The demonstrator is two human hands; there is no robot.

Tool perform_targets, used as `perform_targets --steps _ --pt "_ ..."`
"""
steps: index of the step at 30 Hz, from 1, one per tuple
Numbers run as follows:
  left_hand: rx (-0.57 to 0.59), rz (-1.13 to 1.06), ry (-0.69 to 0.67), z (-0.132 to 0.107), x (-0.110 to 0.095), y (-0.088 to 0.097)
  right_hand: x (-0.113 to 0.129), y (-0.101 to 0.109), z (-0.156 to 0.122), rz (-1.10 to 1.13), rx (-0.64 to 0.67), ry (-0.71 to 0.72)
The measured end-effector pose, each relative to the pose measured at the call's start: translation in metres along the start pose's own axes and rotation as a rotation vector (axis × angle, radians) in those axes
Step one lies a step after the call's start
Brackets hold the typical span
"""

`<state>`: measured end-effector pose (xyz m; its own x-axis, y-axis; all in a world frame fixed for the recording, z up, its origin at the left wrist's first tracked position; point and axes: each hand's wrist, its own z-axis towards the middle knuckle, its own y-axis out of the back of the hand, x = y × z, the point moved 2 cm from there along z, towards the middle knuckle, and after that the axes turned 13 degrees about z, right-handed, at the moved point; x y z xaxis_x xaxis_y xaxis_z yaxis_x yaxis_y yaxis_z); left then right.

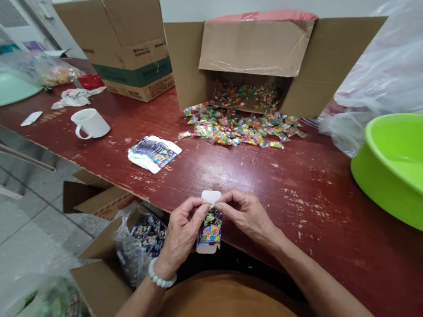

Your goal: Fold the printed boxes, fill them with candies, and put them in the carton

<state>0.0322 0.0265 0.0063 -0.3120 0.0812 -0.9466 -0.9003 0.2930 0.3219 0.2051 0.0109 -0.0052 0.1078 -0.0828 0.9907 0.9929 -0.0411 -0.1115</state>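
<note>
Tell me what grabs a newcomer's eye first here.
The heap of bright multicoloured wrapped sweets spilling from the tipped brown cardboard box at the middle back of the dark red wooden table stands out most. Next is the lime green plastic basin at the table's right edge. At the near edge, the left hand and right hand pinch a small purple printed paper carton, its white flap up.
</note>
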Motion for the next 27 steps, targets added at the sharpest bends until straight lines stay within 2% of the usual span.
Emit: perform_targets --steps 2,4,7,10,11,13,15,17,19,21,24,27 --pt "-0.008 -0.029 0.028 0.000 0.003 -0.001 0.001 0.001 -0.001 -0.114 0.030 0.082" --pt "-0.009 -0.037 0.047 -0.001 0.004 -0.003 -0.001 0.001 -0.002 -0.111 0.062 0.067" --pt "-0.027 -0.133 0.069 -0.001 0.003 -0.007 -0.005 -0.001 -0.001 0.092 0.060 -0.042" --pt "-0.058 -0.335 0.117 -0.001 0.000 -0.010 -0.005 -0.006 0.001 0.303 0.011 -0.078" --pt "-0.050 -0.394 0.146 -0.001 0.000 -0.010 -0.004 -0.008 0.001 0.346 0.007 -0.086" --pt "0.039 -0.476 0.221 -0.002 0.000 -0.011 -0.003 -0.010 0.001 0.395 0.014 -0.125" --pt "0.183 -0.525 0.299 -0.003 0.001 -0.014 -0.001 -0.011 -0.001 0.366 0.022 -0.138" --pt "0.276 -0.547 0.368 -0.005 0.002 -0.016 0.002 -0.009 -0.004 0.229 0.045 -0.041" --pt "0.277 -0.563 0.423 -0.005 0.004 -0.019 0.007 -0.007 -0.005 0.060 0.118 0.103" --pt "0.242 -0.568 0.450 -0.004 0.006 -0.022 0.008 -0.006 -0.005 -0.029 0.166 0.151" --pt "0.216 -0.539 0.454 -0.002 0.006 -0.026 0.006 -0.005 -0.001 -0.022 0.140 0.033" --pt "0.242 -0.522 0.436 -0.001 0.005 -0.027 0.005 -0.007 0.005 0.047 0.156 -0.093"
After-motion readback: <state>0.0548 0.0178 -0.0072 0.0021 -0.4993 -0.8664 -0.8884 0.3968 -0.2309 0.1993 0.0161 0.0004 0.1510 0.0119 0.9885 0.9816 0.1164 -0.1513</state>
